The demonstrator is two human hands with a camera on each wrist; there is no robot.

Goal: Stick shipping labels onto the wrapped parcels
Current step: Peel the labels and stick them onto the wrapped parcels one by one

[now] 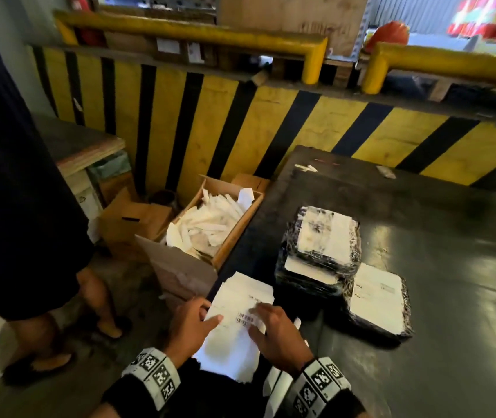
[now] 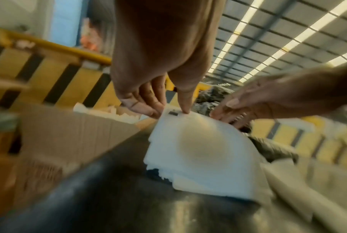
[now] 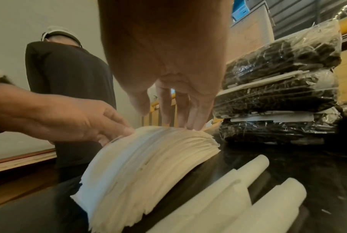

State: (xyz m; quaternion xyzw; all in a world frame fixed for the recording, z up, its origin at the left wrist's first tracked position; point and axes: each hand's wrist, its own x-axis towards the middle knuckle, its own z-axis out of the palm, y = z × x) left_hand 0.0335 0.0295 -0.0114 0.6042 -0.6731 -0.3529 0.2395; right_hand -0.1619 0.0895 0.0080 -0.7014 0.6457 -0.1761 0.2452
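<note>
Head view puts the stack of shipping labels (image 1: pixel 234 324) at the near left corner of your dark tabletop (image 1: pixel 451 267), its near end hanging a little over the edge toward you. Your left hand (image 1: pixel 191 322) sits on the stack's left side, thumb laid across the top sheet and the fingers at its left edge; your left wrist view shows one fingertip pressing down by a small dark mark while the other fingers (image 2: pixel 146 104) meet the sheet edge. Your right hand (image 1: pixel 273 327) lies over the right side near the printed barcode, fingers fairly straight and spread, tips touching the paper (the right wrist view shows the thick stack (image 3: pixel 148 157) bowed upward under them). Neither hand is plainly closed around a sheet.

Just right of the stack, rolled white paper strips (image 3: pixel 258 189) lie on the tabletop. Farther back stands a pile of black wrapped parcels (image 1: pixel 320 251) in clear film, the top one already labelled, with one more labelled parcel (image 1: pixel 379 303) flat beside it to the right, touching the pile.

Left of the tabletop, on the floor, an open cardboard box (image 1: pixel 210 224) holds white paper scraps. Another person (image 1: pixel 23 191) in dark clothing stands at the far left, before a yellow-and-black striped barrier (image 1: pixel 210 122).
</note>
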